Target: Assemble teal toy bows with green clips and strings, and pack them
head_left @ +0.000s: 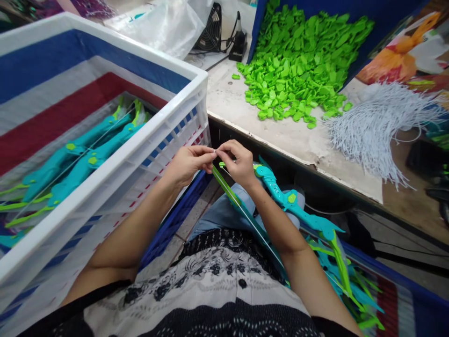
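My left hand (pixel 192 162) and my right hand (pixel 239 160) meet fingertip to fingertip in front of me. Both are closed in a pinch on a thin white string (pixel 215 151), of which only a tiny bit shows between the fingers. Just below them are the bright green tips of a teal toy bow (pixel 291 199), which lies over my lap and passes under my right forearm. A pale string runs along the bow's near side. Whether the pinched string is tied to the bow is hidden by my fingers.
To the left stands a white crate (pixel 201 84) lined with striped cloth, holding several teal bows (pixel 80 152). On the bench (pixel 228 100) are a heap of green plastic pieces (pixel 291 65), a bundle of white strings (pixel 375 126) and a black fan (pixel 210 30). More bow parts lie at lower right.
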### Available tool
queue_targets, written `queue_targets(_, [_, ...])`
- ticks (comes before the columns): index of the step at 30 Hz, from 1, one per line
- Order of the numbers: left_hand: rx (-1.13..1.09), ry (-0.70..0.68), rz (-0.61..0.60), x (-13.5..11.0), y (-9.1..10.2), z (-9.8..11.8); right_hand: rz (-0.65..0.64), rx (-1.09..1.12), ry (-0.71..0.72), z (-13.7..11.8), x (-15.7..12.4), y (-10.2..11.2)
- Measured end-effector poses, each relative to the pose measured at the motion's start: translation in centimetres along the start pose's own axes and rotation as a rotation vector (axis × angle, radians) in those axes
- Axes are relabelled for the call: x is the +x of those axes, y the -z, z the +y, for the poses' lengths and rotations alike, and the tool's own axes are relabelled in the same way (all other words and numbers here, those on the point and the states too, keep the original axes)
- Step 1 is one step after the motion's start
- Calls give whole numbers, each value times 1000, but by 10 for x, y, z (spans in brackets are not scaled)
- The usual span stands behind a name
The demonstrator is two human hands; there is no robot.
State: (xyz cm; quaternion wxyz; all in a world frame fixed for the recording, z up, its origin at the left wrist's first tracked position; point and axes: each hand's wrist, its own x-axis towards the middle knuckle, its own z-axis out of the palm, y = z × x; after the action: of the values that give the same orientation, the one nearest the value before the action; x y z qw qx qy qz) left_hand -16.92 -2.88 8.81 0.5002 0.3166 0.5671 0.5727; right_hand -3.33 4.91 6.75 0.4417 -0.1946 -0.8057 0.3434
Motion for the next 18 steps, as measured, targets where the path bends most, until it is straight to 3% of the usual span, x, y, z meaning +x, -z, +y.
queue_targets(6, [111,8,-101,-2,7,2,1,157,-160,5,-8,-3])
queue_targets(8, [162,9,-85,-3,8,0,-14,180,-174,4,-10,-4])
queue_targets(13, [290,-88,57,-6,5,-7,-30,102,-59,3,-14,-3])
queue_targets(18, [570,-175,-43,-14,5,-3,-86,-116,118,9,-24,-6])
